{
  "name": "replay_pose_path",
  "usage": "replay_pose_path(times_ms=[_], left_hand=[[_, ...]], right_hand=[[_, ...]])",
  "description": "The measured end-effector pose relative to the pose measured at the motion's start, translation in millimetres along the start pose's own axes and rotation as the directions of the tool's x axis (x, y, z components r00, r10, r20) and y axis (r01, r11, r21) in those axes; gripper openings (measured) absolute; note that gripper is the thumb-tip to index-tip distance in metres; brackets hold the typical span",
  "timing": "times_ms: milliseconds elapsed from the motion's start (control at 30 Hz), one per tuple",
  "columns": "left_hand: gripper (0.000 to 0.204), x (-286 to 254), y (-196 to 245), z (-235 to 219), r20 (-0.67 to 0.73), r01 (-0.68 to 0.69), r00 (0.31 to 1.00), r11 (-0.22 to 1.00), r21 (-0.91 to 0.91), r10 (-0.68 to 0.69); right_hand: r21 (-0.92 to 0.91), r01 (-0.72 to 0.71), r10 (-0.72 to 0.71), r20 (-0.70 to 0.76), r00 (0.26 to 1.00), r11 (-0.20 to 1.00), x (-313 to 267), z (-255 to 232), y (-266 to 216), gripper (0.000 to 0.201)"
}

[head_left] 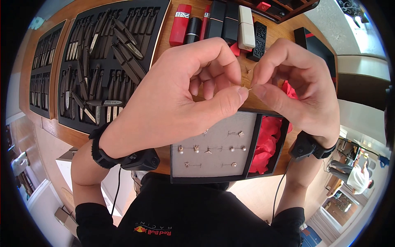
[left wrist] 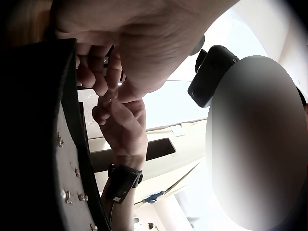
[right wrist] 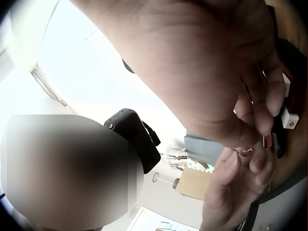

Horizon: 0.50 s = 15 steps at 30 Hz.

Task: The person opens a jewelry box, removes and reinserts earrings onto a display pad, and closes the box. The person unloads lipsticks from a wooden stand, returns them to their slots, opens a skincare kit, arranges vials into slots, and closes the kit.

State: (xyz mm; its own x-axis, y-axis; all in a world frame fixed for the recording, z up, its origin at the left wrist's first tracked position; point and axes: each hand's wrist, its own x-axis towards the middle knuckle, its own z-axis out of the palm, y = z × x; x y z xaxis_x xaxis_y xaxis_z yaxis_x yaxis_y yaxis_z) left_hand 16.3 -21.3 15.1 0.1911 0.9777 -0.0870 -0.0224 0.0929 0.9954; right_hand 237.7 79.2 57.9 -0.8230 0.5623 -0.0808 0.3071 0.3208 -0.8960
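Note:
In the head view a tiny gold-coloured earring is between both hands' fingertips, above the table. The left hand pinches it from one side with thumb and index finger; the right hand pinches the other side. Fingertips hide most of its shape. A bit of it glints in the right wrist view, the earring lying between the fingers. Below the hands, a black box with a grey pad holds several small earrings in rows; red petals fill its side compartment. Another small gold piece lies on the wood behind.
Dark trays with several brown sticks stand at the left. A red box, black tubes and a cream case line the back. An open black box sits at the back right, on the wooden table.

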Motion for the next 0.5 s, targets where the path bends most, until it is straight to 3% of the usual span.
replay_pose_path(times_ms=[67,167,300,367,500], left_hand=[[0.018,0.0,-3.0,-0.4,-0.005,-0.068,0.998,0.996,0.05,0.068],[0.019,0.3,-7.9,-1.9,0.002,-0.154,0.988,0.984,0.085,0.155],[0.018,0.5,-8.4,-4.5,0.012,-0.158,0.987,0.981,0.113,0.158],[0.016,0.9,-8.8,-3.1,-0.015,-0.161,0.987,0.982,0.097,0.163],[0.014,1.2,-6.8,-1.9,-0.049,-0.131,0.99,0.99,0.043,0.133]], right_hand=[[0.137,0.053,-0.049,-0.03,0.998,0.989,-0.8,-0.7,0.8,0.016],[0.134,0.065,-0.058,-0.052,0.997,0.989,-0.5,-0.5,-0.7,0.018],[0.148,0.03,-0.022,-0.055,0.998,0.989,-1.1,2.6,-1.8,0.018],[0.076,0.064,-0.061,-0.043,0.997,0.995,-1.8,3.0,-2.3,0.018],[0.102,0.082,-0.079,-0.035,0.996,0.991,-2.2,3.6,-0.5,0.018]])
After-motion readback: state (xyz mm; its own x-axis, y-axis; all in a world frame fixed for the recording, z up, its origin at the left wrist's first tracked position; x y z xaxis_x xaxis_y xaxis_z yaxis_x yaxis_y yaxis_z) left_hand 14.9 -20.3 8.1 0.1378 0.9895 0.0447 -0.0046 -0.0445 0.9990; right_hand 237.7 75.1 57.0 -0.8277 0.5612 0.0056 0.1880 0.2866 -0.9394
